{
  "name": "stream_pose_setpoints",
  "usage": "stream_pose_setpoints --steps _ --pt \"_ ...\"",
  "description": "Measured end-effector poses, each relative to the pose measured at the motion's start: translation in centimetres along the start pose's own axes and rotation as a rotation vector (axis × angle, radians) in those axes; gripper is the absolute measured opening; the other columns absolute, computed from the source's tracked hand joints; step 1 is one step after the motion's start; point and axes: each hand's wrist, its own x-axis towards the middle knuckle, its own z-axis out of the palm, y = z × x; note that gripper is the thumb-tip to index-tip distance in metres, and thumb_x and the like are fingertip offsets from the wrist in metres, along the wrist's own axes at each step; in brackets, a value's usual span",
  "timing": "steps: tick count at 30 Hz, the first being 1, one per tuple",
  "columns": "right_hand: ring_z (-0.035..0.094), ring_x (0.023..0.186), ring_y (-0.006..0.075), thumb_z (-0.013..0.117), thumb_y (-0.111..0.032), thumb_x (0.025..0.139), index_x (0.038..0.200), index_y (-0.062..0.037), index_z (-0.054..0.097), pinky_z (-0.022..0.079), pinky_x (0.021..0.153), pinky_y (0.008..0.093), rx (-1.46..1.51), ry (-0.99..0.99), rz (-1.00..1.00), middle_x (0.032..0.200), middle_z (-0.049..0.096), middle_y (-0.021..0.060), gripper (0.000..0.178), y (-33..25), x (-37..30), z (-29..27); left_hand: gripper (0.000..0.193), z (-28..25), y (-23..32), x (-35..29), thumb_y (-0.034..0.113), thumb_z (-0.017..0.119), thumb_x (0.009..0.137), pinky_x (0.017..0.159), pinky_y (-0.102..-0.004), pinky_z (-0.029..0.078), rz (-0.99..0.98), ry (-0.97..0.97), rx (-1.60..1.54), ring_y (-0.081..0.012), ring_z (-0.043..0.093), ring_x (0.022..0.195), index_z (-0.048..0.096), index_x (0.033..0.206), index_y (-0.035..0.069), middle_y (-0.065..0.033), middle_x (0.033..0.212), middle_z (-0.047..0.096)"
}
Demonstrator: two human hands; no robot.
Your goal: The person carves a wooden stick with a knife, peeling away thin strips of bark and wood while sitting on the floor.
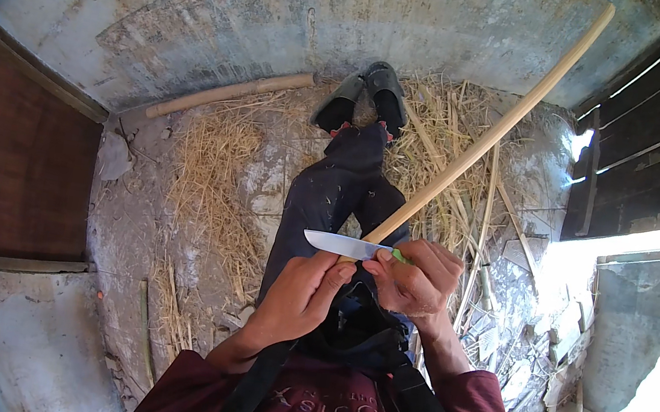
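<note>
A long pale peeled wooden pole (481, 148) slants from my lap up to the far right. Its near end is gripped by my left hand (304, 290), with the thumb lying along the wood. My right hand (415, 282) is closed round the green handle of a knife (337, 244). The blade points left and lies across the pole just beyond my left thumb. Whether the edge bites into the wood cannot be made out. Most of the handle is hidden by my right fingers.
My legs (340, 182) stretch out toward a stained wall (232, 9). Straw and shavings (220, 163) litter the floor on both sides. A thick round pole (231, 94) lies along the wall's foot. Thin sticks and rubble (536, 351) are at the right, a brown panel (24, 149) at the left.
</note>
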Motion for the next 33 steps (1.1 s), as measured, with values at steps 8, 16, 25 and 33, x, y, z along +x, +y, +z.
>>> stream_pose_setpoints --steps 8,16,25,33 --pt "0.057 0.052 0.0162 0.097 -0.021 0.073 0.091 -0.0146 0.07 0.039 0.044 0.0301 -0.01 0.01 -0.021 0.071 0.061 -0.0008 0.033 0.2 -0.1 0.1 0.027 -0.3 -0.1 -0.2 0.022 0.053 0.114 0.055 -0.0395 0.041 -0.009 -0.011 0.016 -0.0325 0.062 0.057 0.06 0.117 -0.004 -0.0153 0.071 0.062" --pt "0.059 0.052 0.0165 0.097 -0.022 0.075 0.091 -0.0136 0.069 0.041 0.044 0.03 -0.023 0.009 -0.023 0.07 0.062 0.0007 0.033 0.4 0.2 0.2 0.029 -0.5 -0.1 -0.2 0.022 0.053 0.114 0.056 -0.0395 0.043 -0.023 0.001 0.004 -0.033 0.065 0.059 0.058 0.126 -0.005 -0.0162 0.075 0.067" --pt "0.061 0.051 0.0179 0.096 -0.022 0.077 0.088 -0.0126 0.067 0.042 0.044 0.0302 -0.034 -0.002 -0.033 0.068 0.062 0.0028 0.033 0.3 0.5 -0.1 0.032 -0.7 0.3 -0.2 0.022 0.053 0.114 0.057 -0.0389 0.045 -0.016 -0.005 0.028 -0.0354 0.067 0.061 0.057 0.129 -0.006 -0.0181 0.078 0.069" --pt "0.062 0.056 0.0155 0.089 -0.01 0.084 0.082 -0.0065 0.066 0.045 0.05 0.031 -0.179 0.244 0.226 0.068 0.065 0.0067 0.023 3.9 0.7 -1.4 0.024 -1.6 -0.5 -1.1 0.022 0.053 0.114 0.053 -0.0384 0.039 -0.078 0.001 0.026 -0.0276 0.056 0.052 0.053 0.102 0.001 -0.0128 0.066 0.056"
